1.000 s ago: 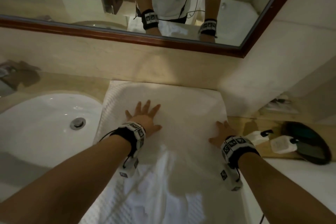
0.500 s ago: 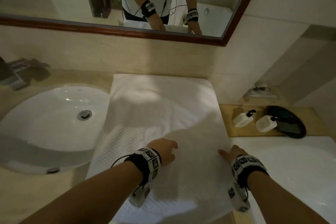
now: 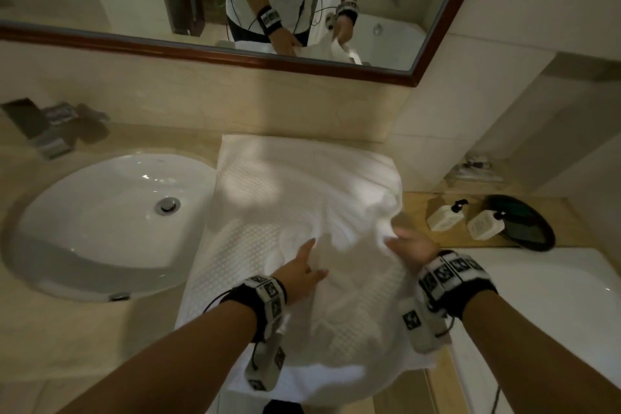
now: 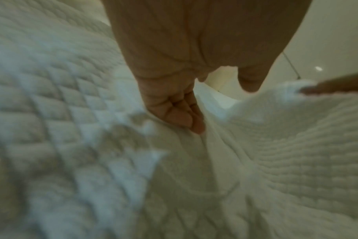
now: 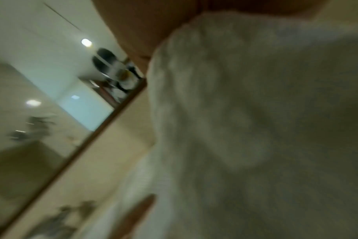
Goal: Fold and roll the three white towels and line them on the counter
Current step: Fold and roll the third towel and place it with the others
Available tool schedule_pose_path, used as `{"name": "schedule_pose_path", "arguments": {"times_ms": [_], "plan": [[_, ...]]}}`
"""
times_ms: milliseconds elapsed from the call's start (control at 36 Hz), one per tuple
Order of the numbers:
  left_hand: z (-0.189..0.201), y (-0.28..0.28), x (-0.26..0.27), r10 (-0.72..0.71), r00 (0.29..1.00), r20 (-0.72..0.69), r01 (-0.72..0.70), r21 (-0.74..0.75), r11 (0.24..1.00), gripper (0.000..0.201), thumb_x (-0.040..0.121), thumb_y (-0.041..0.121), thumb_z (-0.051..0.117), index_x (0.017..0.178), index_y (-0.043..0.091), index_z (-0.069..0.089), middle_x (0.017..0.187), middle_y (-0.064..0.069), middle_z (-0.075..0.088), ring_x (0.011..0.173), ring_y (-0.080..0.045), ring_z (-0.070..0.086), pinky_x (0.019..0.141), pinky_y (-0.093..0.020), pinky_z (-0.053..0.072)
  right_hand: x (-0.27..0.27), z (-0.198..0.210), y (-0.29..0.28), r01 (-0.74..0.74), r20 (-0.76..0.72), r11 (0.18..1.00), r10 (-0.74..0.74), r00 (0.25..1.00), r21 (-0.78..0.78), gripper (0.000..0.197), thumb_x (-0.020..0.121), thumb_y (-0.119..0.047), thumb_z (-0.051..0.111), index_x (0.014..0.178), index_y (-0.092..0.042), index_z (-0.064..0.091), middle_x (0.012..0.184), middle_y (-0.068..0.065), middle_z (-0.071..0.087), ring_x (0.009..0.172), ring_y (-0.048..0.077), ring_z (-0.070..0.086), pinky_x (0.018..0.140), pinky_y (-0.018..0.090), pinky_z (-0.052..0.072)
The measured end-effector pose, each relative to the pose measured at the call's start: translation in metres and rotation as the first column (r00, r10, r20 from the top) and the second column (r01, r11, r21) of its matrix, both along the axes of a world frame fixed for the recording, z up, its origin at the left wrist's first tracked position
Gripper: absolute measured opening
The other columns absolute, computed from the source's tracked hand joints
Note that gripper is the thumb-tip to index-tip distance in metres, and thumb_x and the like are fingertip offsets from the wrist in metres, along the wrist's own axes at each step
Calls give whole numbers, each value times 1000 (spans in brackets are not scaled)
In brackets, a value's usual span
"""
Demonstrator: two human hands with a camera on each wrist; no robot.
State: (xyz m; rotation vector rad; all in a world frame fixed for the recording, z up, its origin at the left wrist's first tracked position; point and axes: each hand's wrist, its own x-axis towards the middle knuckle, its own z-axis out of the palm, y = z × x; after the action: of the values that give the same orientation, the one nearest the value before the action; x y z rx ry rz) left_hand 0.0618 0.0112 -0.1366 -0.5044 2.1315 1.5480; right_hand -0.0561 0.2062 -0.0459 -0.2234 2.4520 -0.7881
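I see a beige stone counter [image 3: 84, 329] running under the mirror, and I take the oval white sink [image 3: 100, 222] sunk into it as my landmark. Behind the sink, against the back wall, sits a dark blurred holder [image 3: 50, 131] that I cannot identify. Directly right of the sink, its edge just overlapping the rim, a white waffle-textured towel [image 3: 268, 185] lies spread from the back wall to the counter's front edge, rumpled and raised along its far side from the sink. Well right of the sink, beyond the towel, two white pump bottles [image 3: 447, 215] lie beside a dark round dish [image 3: 524, 228].
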Motion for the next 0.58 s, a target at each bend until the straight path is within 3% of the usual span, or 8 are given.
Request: {"name": "schedule_pose_path", "arguments": {"times_ms": [83,194,250,306,389,444,500,583], "plan": [[17,-21,5,284,949,135,-306,188,933,52,96,54,38,143,32,33,104,-5,59,80,-22,57,81,-36,50,19,32,-57,-72,8,973,76,997,-217,12,95,-12,55,98,-22,61,103,-5,58,113,21,52,97,28,36],[39,-85,34,489,815,310,-579,424,696,69,87,76,23,114,24,59,111,-9,62,97,-28,59,84,-41,47,72,77,-139,-315,11,885,339,941,-344,45,99,-20,45,142,-5,39,147,9,39,139,23,32,104,8,24],[36,-116,44,521,784,339,-615,539,575,85,77,85,30,111,14,63,113,-15,63,104,-33,57,94,-46,42,97,74,-166,-454,90,817,514,853,-356,38,100,-12,43,131,10,44,136,26,47,128,40,43,106,27,38],[34,-145,66,578,732,360,-667,552,500,99,69,89,37,117,6,61,118,-21,62,112,-37,55,101,-48,39,123,65,-191,-555,224,762,636,739,-333,36,100,-17,43,129,3,50,131,24,53,120,42,51,99,45,44],[34,-163,98,592,738,325,-670,464,579,79,87,74,31,104,4,65,82,-19,69,75,-30,64,69,-32,51,138,38,-215,-661,328,718,691,644,-216,37,101,-33,38,129,-14,55,132,6,58,117,25,55,89,31,41],[26,-163,115,587,758,286,-650,411,639,69,84,59,56,122,1,60,105,-21,67,91,-33,64,84,-40,51,130,11,-217,-716,209,697,707,676,-37,36,99,-33,43,121,-11,61,127,9,60,114,26,55,93,32,42],[-7,-168,123,559,781,277,-620,236,748,91,56,47,84,130,3,55,121,-21,62,108,-37,60,98,-51,47,114,-19,-210,-733,93,638,736,671,235,36,96,-32,46,123,-11,58,130,10,55,118,29,52,99,36,41],[3,-153,125,536,820,202,-542,-29,840,79,52,35,72,126,9,59,122,-14,63,110,-33,59,99,-45,47,103,-49,-183,-719,52,505,800,597,478,49,91,-30,53,135,-12,44,144,10,35,134,32,34,109,39,31]]}}
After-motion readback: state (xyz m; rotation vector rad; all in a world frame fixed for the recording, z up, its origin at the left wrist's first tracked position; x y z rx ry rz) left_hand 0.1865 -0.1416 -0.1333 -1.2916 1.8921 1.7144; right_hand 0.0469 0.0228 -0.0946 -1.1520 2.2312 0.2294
